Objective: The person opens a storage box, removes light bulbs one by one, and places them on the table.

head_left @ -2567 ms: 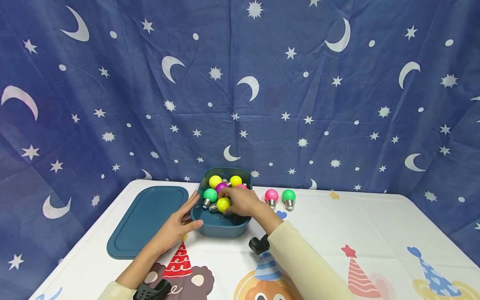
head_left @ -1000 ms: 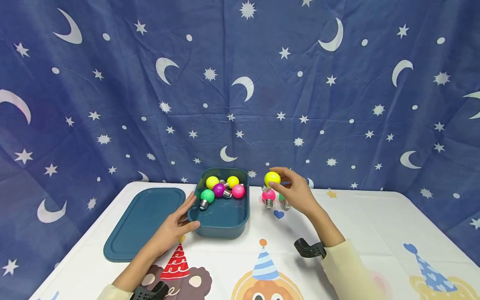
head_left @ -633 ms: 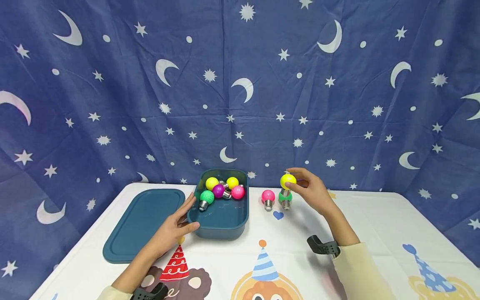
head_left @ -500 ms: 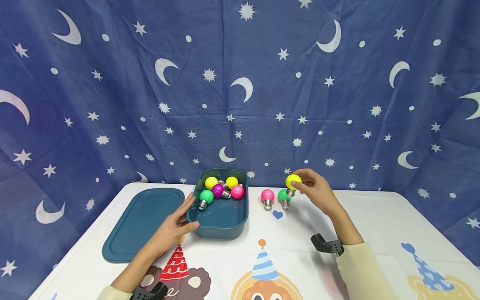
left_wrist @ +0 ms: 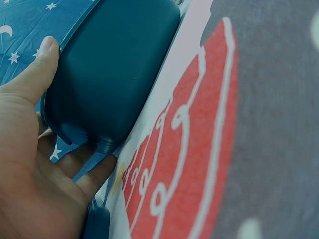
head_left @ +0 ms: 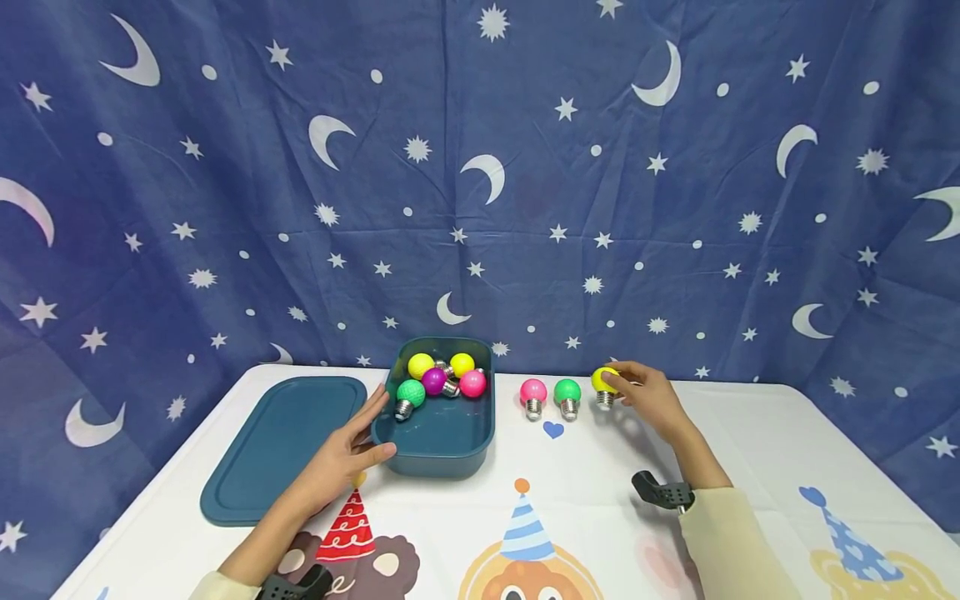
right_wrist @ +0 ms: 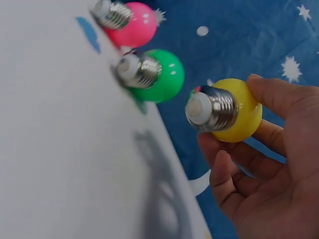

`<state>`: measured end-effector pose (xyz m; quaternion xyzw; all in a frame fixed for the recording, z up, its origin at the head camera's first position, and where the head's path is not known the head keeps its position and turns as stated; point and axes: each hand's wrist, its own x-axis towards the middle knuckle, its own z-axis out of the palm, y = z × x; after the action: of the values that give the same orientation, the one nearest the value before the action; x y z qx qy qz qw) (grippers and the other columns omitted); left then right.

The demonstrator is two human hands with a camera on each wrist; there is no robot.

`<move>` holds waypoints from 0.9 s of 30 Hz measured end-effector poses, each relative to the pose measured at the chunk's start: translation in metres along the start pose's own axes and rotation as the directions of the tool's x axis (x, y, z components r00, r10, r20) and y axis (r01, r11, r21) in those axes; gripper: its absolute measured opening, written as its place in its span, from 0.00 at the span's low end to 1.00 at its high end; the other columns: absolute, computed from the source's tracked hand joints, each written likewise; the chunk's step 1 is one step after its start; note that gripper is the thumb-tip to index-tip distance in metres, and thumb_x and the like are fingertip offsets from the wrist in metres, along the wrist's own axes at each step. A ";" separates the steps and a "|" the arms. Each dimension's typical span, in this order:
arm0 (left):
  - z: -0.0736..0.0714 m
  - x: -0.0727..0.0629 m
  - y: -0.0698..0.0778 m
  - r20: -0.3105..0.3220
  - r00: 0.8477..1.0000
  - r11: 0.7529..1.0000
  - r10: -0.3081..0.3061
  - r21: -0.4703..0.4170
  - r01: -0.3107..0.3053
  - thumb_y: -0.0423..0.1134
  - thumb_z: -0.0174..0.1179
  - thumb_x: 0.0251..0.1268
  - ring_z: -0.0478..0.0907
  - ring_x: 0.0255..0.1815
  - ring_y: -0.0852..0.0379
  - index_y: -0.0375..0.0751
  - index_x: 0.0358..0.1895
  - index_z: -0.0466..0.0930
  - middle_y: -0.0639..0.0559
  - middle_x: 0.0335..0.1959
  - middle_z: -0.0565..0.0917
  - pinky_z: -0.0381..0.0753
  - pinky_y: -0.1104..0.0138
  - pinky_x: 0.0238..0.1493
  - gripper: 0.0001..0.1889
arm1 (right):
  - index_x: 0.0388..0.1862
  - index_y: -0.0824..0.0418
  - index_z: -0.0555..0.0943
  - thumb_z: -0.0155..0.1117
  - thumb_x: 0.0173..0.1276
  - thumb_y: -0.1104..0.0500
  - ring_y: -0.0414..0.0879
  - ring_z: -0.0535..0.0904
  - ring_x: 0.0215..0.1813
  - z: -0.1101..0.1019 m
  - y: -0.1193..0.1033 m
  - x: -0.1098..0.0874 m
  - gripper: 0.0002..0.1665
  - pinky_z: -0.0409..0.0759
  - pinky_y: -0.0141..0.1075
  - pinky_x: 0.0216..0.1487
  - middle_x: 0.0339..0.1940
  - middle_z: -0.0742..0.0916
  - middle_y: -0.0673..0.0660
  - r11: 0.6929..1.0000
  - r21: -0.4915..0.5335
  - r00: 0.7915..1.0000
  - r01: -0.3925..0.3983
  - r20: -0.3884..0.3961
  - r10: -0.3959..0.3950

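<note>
In the head view my right hand (head_left: 651,400) pinches a yellow light bulb (head_left: 604,380) by its round glass, the threaded metal base hanging down. The right wrist view shows thumb and fingertips on the yellow bulb (right_wrist: 244,110); whether its base meets the table I cannot tell. To its left stand a green bulb (head_left: 567,391) and a pink bulb (head_left: 533,392). My left hand (head_left: 337,458) rests, fingers extended, against the left front side of a dark teal box (head_left: 442,465). Inside lie several bulbs, among them a textured green one (head_left: 410,392) and a purple one (head_left: 433,382).
A flat teal lid (head_left: 281,450) lies on the table left of the box. The white tablecloth (head_left: 600,483) carries printed cartoon animals and party hats. A blue curtain (head_left: 480,275) with moons and stars hangs behind the table's far edge.
My right hand has taken the yellow bulb out of the box, carried it right past the pink and green bulbs, and lowered it beside the green one. My left hand stays at the box.
</note>
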<state>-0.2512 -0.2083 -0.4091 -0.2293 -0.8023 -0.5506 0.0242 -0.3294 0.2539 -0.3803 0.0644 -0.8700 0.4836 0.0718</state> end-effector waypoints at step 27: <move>0.000 0.000 0.000 0.000 1.000 1.000 0.002 0.001 -0.002 0.36 0.60 0.67 0.48 0.73 0.37 0.41 0.76 0.49 0.50 0.78 0.44 0.58 0.45 0.65 0.39 | 0.65 0.63 0.74 0.57 0.71 0.43 0.49 0.77 0.38 0.019 0.031 0.008 0.32 0.75 0.35 0.29 0.40 0.83 0.59 0.992 -0.107 0.998 -0.065 0.000 0.065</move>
<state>-0.2510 -0.2083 -0.4087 -0.2300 -0.8023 -0.5503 0.0248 -0.3444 0.2535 -0.4139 0.0330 -0.8964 0.4382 0.0580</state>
